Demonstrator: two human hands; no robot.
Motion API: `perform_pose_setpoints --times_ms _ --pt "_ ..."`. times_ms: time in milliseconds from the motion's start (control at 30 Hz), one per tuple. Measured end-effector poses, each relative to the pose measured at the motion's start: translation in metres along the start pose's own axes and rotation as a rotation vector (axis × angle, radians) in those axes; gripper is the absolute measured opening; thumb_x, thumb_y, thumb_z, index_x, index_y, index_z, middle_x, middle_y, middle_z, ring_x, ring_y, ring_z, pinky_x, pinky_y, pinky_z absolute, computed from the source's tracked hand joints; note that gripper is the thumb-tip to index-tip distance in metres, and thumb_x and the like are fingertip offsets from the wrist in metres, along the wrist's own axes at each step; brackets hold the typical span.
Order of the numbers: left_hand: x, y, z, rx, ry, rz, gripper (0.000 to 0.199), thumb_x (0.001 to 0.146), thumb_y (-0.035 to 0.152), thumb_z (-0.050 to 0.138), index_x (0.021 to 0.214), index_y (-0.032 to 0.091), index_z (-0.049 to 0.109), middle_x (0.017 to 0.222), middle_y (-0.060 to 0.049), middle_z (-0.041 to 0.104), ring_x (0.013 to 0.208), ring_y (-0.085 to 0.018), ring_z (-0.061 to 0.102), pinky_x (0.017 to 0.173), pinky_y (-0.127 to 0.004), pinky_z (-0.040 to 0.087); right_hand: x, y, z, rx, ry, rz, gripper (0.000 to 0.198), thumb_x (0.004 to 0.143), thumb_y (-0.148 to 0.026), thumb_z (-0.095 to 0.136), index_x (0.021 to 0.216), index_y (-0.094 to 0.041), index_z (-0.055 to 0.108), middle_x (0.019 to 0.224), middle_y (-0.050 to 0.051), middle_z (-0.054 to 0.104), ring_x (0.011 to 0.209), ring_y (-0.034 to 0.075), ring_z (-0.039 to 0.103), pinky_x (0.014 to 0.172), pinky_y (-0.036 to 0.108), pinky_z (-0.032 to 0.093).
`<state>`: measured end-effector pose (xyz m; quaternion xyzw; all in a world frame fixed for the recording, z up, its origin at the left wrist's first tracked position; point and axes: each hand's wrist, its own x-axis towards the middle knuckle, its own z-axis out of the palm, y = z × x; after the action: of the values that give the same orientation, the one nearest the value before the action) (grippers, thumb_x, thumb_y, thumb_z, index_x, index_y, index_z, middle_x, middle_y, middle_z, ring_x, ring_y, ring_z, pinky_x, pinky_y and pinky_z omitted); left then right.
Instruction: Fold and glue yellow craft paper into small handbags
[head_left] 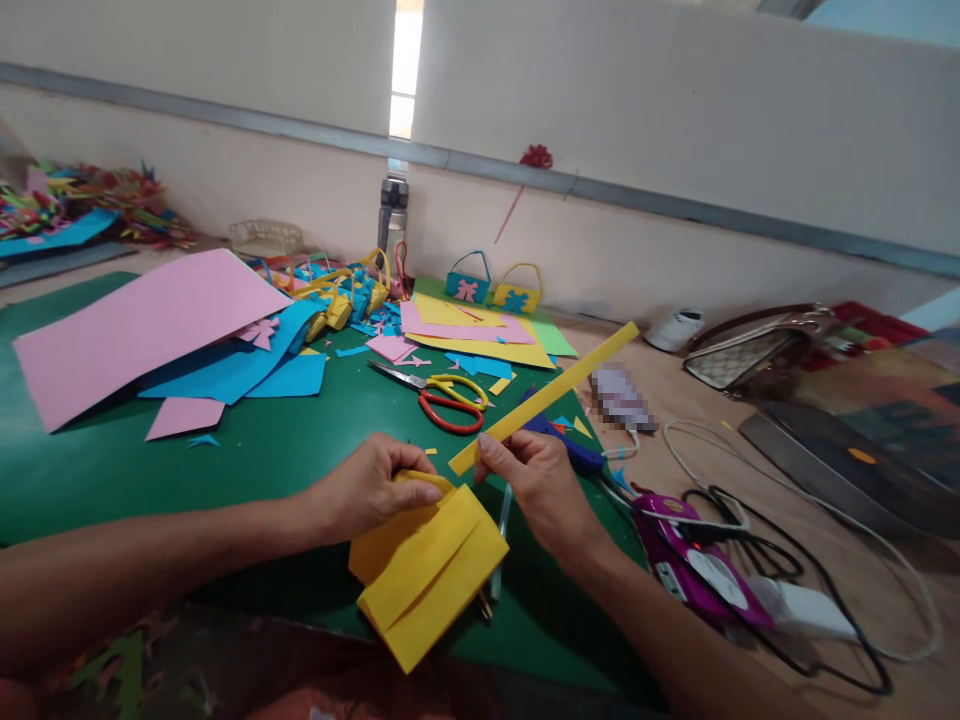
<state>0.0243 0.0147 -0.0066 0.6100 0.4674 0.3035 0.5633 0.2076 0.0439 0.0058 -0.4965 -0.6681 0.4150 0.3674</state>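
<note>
My left hand (379, 490) pinches the upper edge of a folded yellow paper bag (442, 575), tilted above the near edge of the green board. In my right hand (532, 485) a long yellow paper strip (570, 378) is gripped close to its lower end; the rest points up to the right. The strip's lower end is close to the bag's top edge, and I cannot tell if they touch. Scissors (442, 393) with red and yellow handles lie beyond my hands. A blue glue gun (574, 445) rests just past my right hand, and a clear stick (504, 530) lies beneath it.
Pink sheet (157, 330) and blue sheets (285, 378) cover the left of the green board (300, 450). Behind stand a small blue paper bag (468, 286) and a yellow one (517, 297). A purple power strip (697, 560), cables and a handbag (757, 350) lie right.
</note>
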Motion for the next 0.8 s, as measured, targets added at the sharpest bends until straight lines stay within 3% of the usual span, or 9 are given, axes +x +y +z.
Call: perform_pose_setpoints --times_ms 200,300,433,533,667,800 --pt "-0.001 -0.002 0.000 0.048 -0.092 0.038 0.018 0.070 0.029 0.056 0.065 0.012 0.054 0.057 0.005 0.046 0.054 -0.007 0.039 0.050 -0.018 0.028 0.013 0.004 -0.002 -0.305 -0.203 0.032 0.036 0.080 -0.032 0.047 0.048 -0.017 0.045 0.042 -0.003 0.049 0.041 0.008 0.042 0.043 0.020 0.030" --pt "-0.001 -0.005 0.004 0.028 -0.117 0.020 0.023 0.071 0.035 0.055 0.063 0.013 0.049 0.056 0.005 0.043 0.052 -0.007 0.037 0.048 -0.018 0.027 0.015 0.001 0.003 -0.537 -0.217 -0.058 0.038 0.083 -0.036 0.045 0.050 -0.016 0.047 0.045 -0.003 0.051 0.043 0.009 0.045 0.044 0.020 0.029" --pt "-0.002 -0.008 0.005 -0.053 -0.032 0.000 0.027 0.075 0.041 0.050 0.068 0.015 0.044 0.058 0.006 0.042 0.050 -0.006 0.037 0.047 -0.017 0.028 0.016 -0.008 -0.007 -1.116 -0.151 -0.167 0.029 0.085 -0.040 0.045 0.075 -0.018 0.061 0.075 0.003 0.066 0.069 0.016 0.060 0.055 0.023 0.035" --pt "-0.004 -0.004 0.001 -0.117 -0.013 -0.042 0.027 0.075 0.043 0.049 0.073 0.017 0.043 0.062 0.005 0.046 0.052 -0.007 0.043 0.047 -0.017 0.032 0.020 -0.008 -0.031 -1.490 -0.109 -0.085 0.021 0.082 -0.031 0.051 0.098 -0.019 0.058 0.093 0.009 0.067 0.088 0.024 0.062 0.066 0.029 0.040" --pt "-0.007 0.005 -0.006 -0.131 0.023 -0.070 0.025 0.073 0.040 0.054 0.079 0.017 0.046 0.066 0.003 0.053 0.055 -0.009 0.050 0.048 -0.017 0.036 0.027 0.006 -0.054 -1.578 -0.111 0.046 0.024 0.076 -0.010 0.052 0.099 -0.010 0.058 0.082 0.016 0.068 0.085 0.031 0.063 0.066 0.035 0.043" --pt "-0.009 0.010 -0.010 -0.142 0.125 -0.024 0.023 0.071 0.036 0.057 0.077 0.015 0.052 0.066 0.002 0.055 0.055 -0.010 0.050 0.049 -0.017 0.037 0.030 0.018 -0.053 -1.588 -0.121 0.082 0.039 0.075 -0.002 0.047 0.112 -0.009 0.049 0.083 0.015 0.068 0.082 0.028 0.065 0.064 0.032 0.044"
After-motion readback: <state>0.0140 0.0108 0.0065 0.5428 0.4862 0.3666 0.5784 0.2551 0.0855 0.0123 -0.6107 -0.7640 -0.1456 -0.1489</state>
